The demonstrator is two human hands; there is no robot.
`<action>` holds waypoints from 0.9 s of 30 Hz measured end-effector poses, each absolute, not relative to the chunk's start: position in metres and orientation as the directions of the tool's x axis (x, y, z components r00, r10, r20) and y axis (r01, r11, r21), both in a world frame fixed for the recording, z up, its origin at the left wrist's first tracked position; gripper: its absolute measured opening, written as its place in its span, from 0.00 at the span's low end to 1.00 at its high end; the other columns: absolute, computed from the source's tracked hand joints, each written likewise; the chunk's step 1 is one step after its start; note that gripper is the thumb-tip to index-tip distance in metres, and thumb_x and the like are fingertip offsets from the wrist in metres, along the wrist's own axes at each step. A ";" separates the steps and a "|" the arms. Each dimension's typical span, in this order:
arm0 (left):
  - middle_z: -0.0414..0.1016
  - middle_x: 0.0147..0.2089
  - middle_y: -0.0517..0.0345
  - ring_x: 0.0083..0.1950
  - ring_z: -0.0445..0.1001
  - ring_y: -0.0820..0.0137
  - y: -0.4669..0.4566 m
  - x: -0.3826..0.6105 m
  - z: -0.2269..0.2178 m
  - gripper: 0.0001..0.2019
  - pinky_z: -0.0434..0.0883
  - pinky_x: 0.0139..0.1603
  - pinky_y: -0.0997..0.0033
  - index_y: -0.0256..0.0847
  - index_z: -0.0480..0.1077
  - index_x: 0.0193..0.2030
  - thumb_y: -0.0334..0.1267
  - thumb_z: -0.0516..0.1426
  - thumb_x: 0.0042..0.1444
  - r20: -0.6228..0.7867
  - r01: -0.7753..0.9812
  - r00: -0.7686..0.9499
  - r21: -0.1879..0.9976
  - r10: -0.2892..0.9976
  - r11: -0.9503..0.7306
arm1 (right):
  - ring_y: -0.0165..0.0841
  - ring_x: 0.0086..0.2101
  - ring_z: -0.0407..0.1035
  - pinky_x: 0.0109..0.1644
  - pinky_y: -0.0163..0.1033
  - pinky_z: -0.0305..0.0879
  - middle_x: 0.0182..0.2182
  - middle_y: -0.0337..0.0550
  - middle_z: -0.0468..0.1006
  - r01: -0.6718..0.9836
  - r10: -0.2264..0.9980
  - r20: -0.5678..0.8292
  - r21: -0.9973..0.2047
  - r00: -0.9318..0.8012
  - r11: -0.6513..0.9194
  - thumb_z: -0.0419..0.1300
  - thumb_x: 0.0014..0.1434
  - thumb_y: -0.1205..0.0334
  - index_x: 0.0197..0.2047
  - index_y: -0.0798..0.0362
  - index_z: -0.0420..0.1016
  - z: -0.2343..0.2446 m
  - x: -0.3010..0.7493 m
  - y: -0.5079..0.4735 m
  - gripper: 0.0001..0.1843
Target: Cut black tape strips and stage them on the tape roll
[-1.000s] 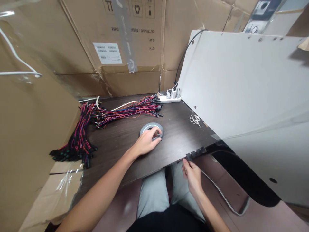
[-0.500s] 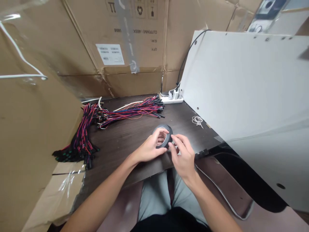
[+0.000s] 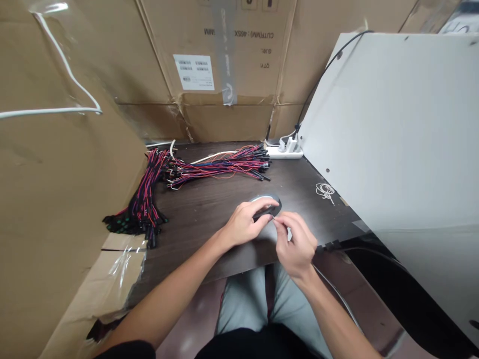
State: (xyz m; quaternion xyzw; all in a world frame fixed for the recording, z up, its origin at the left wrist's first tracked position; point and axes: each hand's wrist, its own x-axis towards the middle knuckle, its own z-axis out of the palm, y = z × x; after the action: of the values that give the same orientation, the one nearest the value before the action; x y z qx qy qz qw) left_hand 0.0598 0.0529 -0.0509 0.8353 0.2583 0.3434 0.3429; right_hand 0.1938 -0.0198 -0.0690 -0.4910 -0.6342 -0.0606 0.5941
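A roll of dark tape (image 3: 278, 208) is tilted over the front part of the desk. My left hand (image 3: 243, 223) grips it, thumb low and fingers across the top, covering much of the ring. Close against its right rim, my right hand (image 3: 297, 244) is closed in a pinch. A thin pale sliver shows between its fingertips and looks like the end of the tape, though it is very small. The fingertips of both hands almost meet.
Bundles of red, blue and black wires (image 3: 220, 167) lie at the back, with another wire bundle (image 3: 145, 199) at the left. A white power strip (image 3: 284, 152) sits by the white panel (image 3: 407, 134). Coiled white cord (image 3: 325, 190) lies at right. Cardboard (image 3: 239, 119) walls the back.
The roll has tipped flatter, and my left fingers now lie across its top. My right hand's fingers have drawn together into a pinch. The whole view has shifted.
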 end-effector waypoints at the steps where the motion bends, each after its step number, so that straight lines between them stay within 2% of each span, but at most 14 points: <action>1: 0.77 0.45 0.55 0.44 0.76 0.70 0.053 0.060 -0.051 0.11 0.71 0.48 0.71 0.39 0.71 0.46 0.35 0.52 0.58 0.417 0.198 0.628 0.731 0.657 -0.653 | 0.32 0.33 0.71 0.37 0.39 0.69 0.31 0.45 0.75 0.697 0.535 0.822 -0.499 0.194 0.515 0.55 0.60 0.75 0.36 0.54 0.71 -0.069 0.192 -0.021 0.07; 6: 0.79 0.38 0.54 0.40 0.77 0.70 0.053 0.060 -0.052 0.11 0.72 0.45 0.71 0.38 0.73 0.40 0.38 0.52 0.60 0.445 0.212 0.623 0.695 0.643 -0.687 | 0.34 0.31 0.74 0.38 0.41 0.72 0.30 0.44 0.77 0.730 0.465 0.857 -0.463 0.224 0.502 0.57 0.59 0.74 0.36 0.53 0.74 -0.068 0.190 -0.025 0.08; 8: 0.78 0.37 0.54 0.39 0.77 0.70 0.054 0.059 -0.053 0.10 0.72 0.44 0.71 0.38 0.74 0.40 0.38 0.52 0.60 0.451 0.236 0.617 0.676 0.645 -0.698 | 0.33 0.31 0.74 0.38 0.39 0.73 0.30 0.44 0.78 0.746 0.497 0.832 -0.491 0.248 0.450 0.59 0.59 0.72 0.38 0.52 0.76 -0.070 0.192 -0.025 0.07; 9: 0.78 0.37 0.55 0.38 0.77 0.70 0.054 0.059 -0.054 0.10 0.72 0.44 0.71 0.38 0.74 0.39 0.37 0.52 0.60 0.450 0.256 0.613 0.663 0.649 -0.703 | 0.33 0.31 0.74 0.37 0.39 0.73 0.32 0.44 0.79 0.738 0.529 0.803 -0.528 0.275 0.419 0.59 0.59 0.70 0.43 0.52 0.76 -0.072 0.194 -0.025 0.09; 11: 0.78 0.37 0.55 0.38 0.76 0.70 0.056 0.058 -0.056 0.10 0.72 0.43 0.71 0.39 0.74 0.40 0.36 0.51 0.60 0.447 0.300 0.613 0.632 0.652 -0.715 | 0.31 0.30 0.74 0.34 0.37 0.74 0.40 0.48 0.79 0.694 0.598 0.721 -0.628 0.350 0.352 0.61 0.59 0.66 0.59 0.52 0.67 -0.074 0.199 -0.025 0.24; 13: 0.78 0.37 0.55 0.38 0.76 0.70 0.057 0.057 -0.058 0.10 0.72 0.42 0.71 0.39 0.73 0.40 0.34 0.51 0.60 0.446 0.332 0.614 0.602 0.651 -0.726 | 0.30 0.30 0.73 0.30 0.36 0.73 0.48 0.52 0.77 0.665 0.661 0.654 -0.682 0.369 0.304 0.62 0.58 0.62 0.67 0.53 0.54 -0.073 0.205 -0.024 0.36; 14: 0.78 0.37 0.55 0.38 0.76 0.70 0.058 0.057 -0.058 0.10 0.71 0.42 0.71 0.39 0.73 0.40 0.34 0.51 0.60 0.450 0.343 0.612 0.590 0.650 -0.731 | 0.30 0.30 0.73 0.28 0.35 0.72 0.49 0.53 0.75 0.674 0.695 0.638 -0.675 0.332 0.298 0.62 0.58 0.61 0.66 0.54 0.55 -0.071 0.208 -0.023 0.36; 15: 0.78 0.38 0.56 0.38 0.76 0.70 0.058 0.057 -0.059 0.09 0.71 0.42 0.71 0.39 0.73 0.40 0.33 0.51 0.60 0.455 0.352 0.607 0.581 0.651 -0.734 | 0.30 0.30 0.72 0.27 0.34 0.70 0.49 0.53 0.75 0.701 0.730 0.631 -0.645 0.263 0.305 0.62 0.58 0.60 0.64 0.55 0.59 -0.069 0.210 -0.021 0.32; 18: 0.78 0.38 0.57 0.39 0.76 0.71 0.058 0.058 -0.059 0.09 0.70 0.42 0.71 0.39 0.73 0.41 0.33 0.51 0.60 0.444 0.379 0.598 0.576 0.667 -0.724 | 0.32 0.30 0.72 0.28 0.34 0.66 0.40 0.51 0.78 0.788 0.809 0.587 -0.515 0.038 0.337 0.57 0.60 0.60 0.50 0.58 0.72 -0.061 0.212 -0.015 0.16; 22: 0.78 0.41 0.57 0.42 0.76 0.70 0.058 0.058 -0.059 0.09 0.70 0.44 0.71 0.41 0.71 0.42 0.32 0.51 0.59 0.399 0.411 0.605 0.584 0.689 -0.700 | 0.33 0.27 0.70 0.30 0.36 0.59 0.28 0.44 0.76 0.867 0.895 0.437 -0.406 -0.092 0.288 0.52 0.63 0.63 0.37 0.55 0.74 -0.052 0.209 -0.010 0.10; 24: 0.78 0.42 0.57 0.43 0.76 0.68 0.057 0.057 -0.059 0.09 0.70 0.44 0.70 0.41 0.70 0.45 0.33 0.53 0.58 0.375 0.439 0.604 0.580 0.703 -0.686 | 0.32 0.26 0.68 0.29 0.36 0.55 0.26 0.42 0.75 0.871 0.932 0.348 -0.420 -0.106 0.256 0.52 0.63 0.65 0.32 0.54 0.72 -0.049 0.208 -0.008 0.10; 27: 0.78 0.42 0.57 0.41 0.76 0.67 0.057 0.055 -0.056 0.12 0.70 0.42 0.69 0.41 0.67 0.48 0.34 0.54 0.57 0.338 0.483 0.593 0.576 0.730 -0.660 | 0.31 0.25 0.67 0.29 0.35 0.52 0.24 0.40 0.74 0.827 0.964 0.246 -0.518 -0.101 0.219 0.54 0.62 0.64 0.30 0.54 0.70 -0.047 0.212 -0.005 0.09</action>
State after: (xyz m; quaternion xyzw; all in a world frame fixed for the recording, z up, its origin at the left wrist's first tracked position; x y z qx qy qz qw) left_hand 0.0547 0.0565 -0.0564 0.8656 0.3506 0.2836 0.2176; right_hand 0.2119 -0.0053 -0.0466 -0.6123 -0.7314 0.1253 0.2730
